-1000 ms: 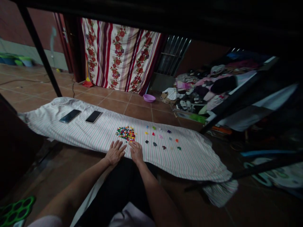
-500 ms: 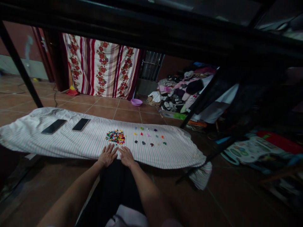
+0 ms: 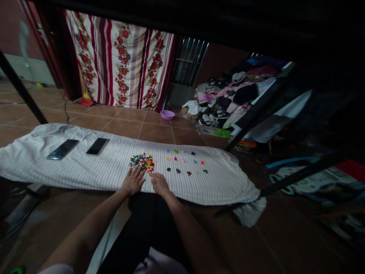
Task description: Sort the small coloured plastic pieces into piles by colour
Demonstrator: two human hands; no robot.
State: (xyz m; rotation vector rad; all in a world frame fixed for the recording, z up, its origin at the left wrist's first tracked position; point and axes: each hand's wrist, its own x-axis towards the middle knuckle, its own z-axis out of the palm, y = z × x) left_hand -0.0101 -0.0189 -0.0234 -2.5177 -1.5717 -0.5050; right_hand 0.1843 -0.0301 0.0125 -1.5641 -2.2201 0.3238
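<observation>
A pile of small multicoloured pieces lies on a striped cloth spread over a low, table-like surface. My left hand is open, palm down, its spread fingertips at the near edge of the pile. Just right of it, my right hand points its fingers at the pile's near right edge; the index finger looks stretched out and I see nothing held. To the right, small groups of pieces sorted by colour stand in rough rows, among them a red group, an orange group and a dark green group.
Two phones, one at far left and another nearer the pile, lie on the cloth. Dark metal bars frame the space. Beyond are a purple basin, a floral curtain and a heap of clothes.
Both hands have moved slightly forward to the pile's near edge. The right hand's fingers are drawn in more than before. The camera view has tilted down a little.
</observation>
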